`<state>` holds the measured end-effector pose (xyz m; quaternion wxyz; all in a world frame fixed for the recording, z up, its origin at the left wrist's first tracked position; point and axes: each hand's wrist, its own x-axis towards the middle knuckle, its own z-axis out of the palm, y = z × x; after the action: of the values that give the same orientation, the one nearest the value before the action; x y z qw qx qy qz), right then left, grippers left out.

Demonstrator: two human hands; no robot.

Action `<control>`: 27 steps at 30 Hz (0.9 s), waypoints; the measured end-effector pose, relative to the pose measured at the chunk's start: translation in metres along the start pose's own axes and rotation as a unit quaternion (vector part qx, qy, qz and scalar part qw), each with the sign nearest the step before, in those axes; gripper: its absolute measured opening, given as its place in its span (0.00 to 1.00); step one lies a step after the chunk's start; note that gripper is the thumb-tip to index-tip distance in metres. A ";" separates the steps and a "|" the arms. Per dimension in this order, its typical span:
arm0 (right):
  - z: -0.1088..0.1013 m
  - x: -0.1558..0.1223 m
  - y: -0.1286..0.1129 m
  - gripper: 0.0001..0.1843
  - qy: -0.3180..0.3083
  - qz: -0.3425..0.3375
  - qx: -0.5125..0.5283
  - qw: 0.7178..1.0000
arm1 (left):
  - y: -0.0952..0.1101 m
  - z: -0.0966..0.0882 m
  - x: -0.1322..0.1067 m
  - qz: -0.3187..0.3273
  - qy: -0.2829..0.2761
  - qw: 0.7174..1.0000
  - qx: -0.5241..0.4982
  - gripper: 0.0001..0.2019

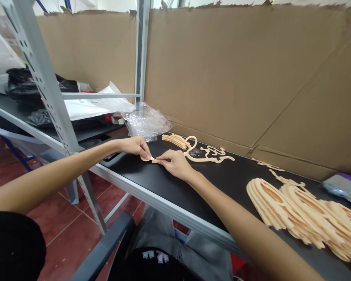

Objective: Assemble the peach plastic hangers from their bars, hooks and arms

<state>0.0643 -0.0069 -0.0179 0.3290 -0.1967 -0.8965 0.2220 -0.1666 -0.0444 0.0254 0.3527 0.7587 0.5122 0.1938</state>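
Note:
Just above the near edge of the black table, my left hand [137, 146] is closed in a pinch on a small, pale beige strip [153, 160]. My right hand [177, 164] pinches the same piece from the other side, and the fingertips of both hands are a short way apart. The fingers partly cover the piece, so its full shape is hidden. Behind my right hand lie a curved beige cord [203, 159] and a neat bundle of beige strips [174, 140]. Small curled beige scraps [215, 151] rest beside them.
Large stacks of looped beige strips [292, 207] cover the table's right side. Clear plastic wrap [148, 121] lies at the back left, near a metal shelf post [51, 78]. A cardboard wall [245, 74] closes off the back. A purple-and-grey box [343, 187] stands far right.

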 end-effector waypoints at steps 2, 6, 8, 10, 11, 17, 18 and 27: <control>-0.001 0.000 0.000 0.10 0.000 -0.002 0.004 1.000 | -0.002 -0.001 0.002 0.001 -0.002 1.000 0.008 0.13; -0.001 0.000 0.001 0.10 0.008 -0.005 0.007 1.000 | -0.003 -0.006 0.009 -0.023 -0.030 0.999 0.039 0.16; -0.001 -0.001 0.001 0.09 0.010 -0.006 0.008 1.000 | -0.002 -0.010 0.014 -0.041 -0.054 0.996 0.054 0.16; 0.000 -0.001 0.002 0.10 0.009 -0.006 0.007 1.000 | 0.000 -0.013 0.020 -0.056 -0.076 0.994 0.060 0.16; 0.000 -0.001 0.002 0.10 0.009 -0.006 0.006 1.000 | 0.001 -0.015 0.022 -0.064 -0.083 0.993 0.058 0.17; 0.000 -0.002 -0.001 0.09 0.013 0.002 -0.004 1.000 | 0.003 -0.013 0.024 -0.082 -0.086 0.993 0.007 0.15; 0.000 -0.002 -0.002 0.08 0.013 0.002 -0.005 1.000 | 0.003 -0.012 0.023 -0.079 -0.081 0.994 -0.003 0.14; 0.004 -0.003 0.002 0.09 0.020 -0.068 0.003 0.997 | -0.003 -0.012 0.026 -0.082 -0.100 0.991 -0.038 0.15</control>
<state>0.0642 -0.0078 -0.0236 0.3620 -0.1392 -0.9003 0.1976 -0.1664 -0.0160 0.0298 0.4455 0.7157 0.5271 0.1073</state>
